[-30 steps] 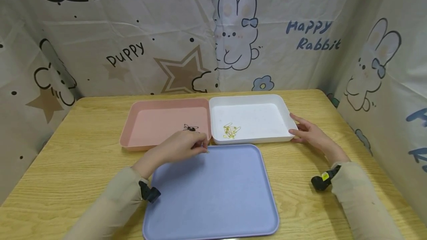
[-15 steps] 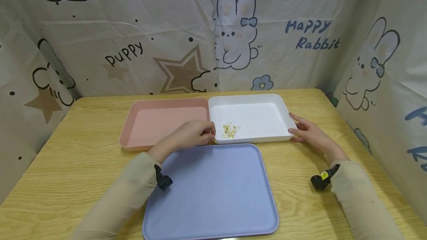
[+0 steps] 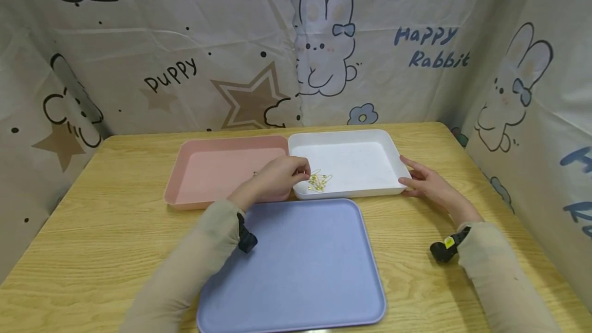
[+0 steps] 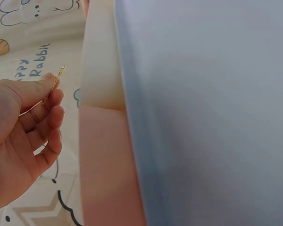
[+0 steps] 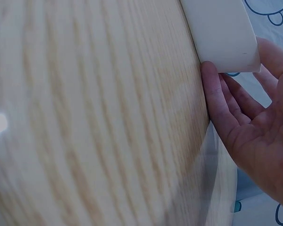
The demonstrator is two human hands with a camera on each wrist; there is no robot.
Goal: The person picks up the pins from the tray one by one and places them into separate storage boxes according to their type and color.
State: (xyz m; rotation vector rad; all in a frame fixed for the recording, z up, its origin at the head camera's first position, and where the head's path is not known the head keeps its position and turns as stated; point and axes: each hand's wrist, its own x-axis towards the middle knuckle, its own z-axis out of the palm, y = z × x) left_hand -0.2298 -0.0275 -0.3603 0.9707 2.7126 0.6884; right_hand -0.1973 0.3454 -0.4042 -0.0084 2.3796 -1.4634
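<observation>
My left hand (image 3: 277, 176) is over the seam between the pink tray (image 3: 203, 168) and the white tray (image 3: 351, 140). Thumb and forefinger pinch a gold safety pin (image 4: 62, 70), plain in the left wrist view. Beside the fingertips, several gold safety pins (image 3: 319, 181) lie in a small heap in the white tray's left front corner. My right hand (image 3: 432, 186) holds that tray's right front corner, its thumb at the rim and fingers against the outer wall (image 5: 226, 42). The black pins in the pink tray are almost wholly hidden by my left hand.
A blue-lilac tray (image 3: 300, 266) lies on the wooden table (image 3: 115, 230) in front of the other two trays. A printed cloth (image 3: 250, 30) hangs behind the table and at both sides.
My left hand has moved right and away from me, from the blue-lilac tray's far edge to the white tray's left end. My right hand stays at its corner.
</observation>
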